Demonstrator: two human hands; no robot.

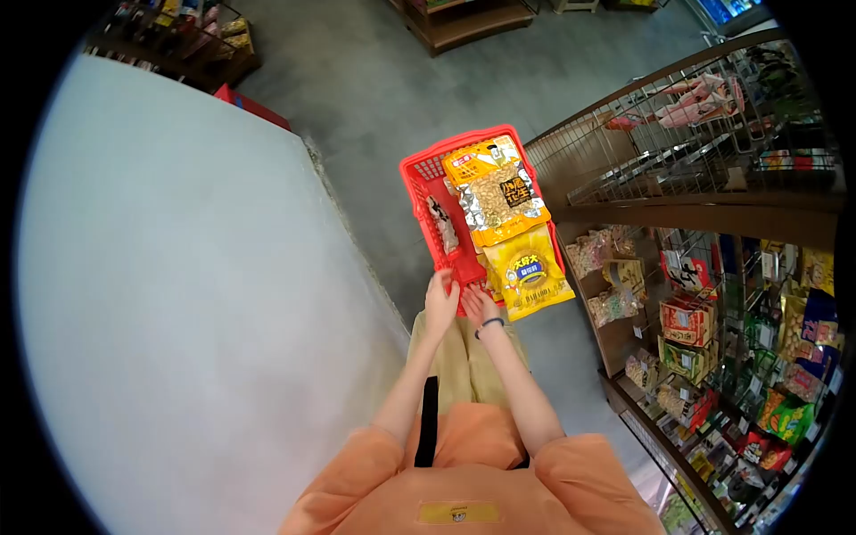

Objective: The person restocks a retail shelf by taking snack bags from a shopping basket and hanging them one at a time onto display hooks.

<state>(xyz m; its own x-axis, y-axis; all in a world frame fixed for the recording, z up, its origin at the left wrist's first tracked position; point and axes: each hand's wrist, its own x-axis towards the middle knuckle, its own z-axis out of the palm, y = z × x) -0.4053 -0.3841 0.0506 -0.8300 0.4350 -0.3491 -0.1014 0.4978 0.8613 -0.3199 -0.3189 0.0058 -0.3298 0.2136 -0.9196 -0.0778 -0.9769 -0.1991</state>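
A red shopping basket (417, 198) is in front of my legs. At its near left corner, my left hand (441, 299) has its fingers curled at the rim. My right hand (481, 305) lies beside it at the near end, fingers apart, holding nothing I can see. On the basket's right side lies a large orange and silver bag of peanuts (496, 192). A yellow snack bag (528, 275) overlaps the near right rim, just right of my right hand. A small whitish packet (441, 225) leans along the left wall inside.
Shelves with several bagged snacks (687, 321) line the right side, below a wire rack (678, 116). A large pale panel or counter surface (196, 294) fills the left. Grey floor (357, 80) runs ahead to a brown display stand (473, 27).
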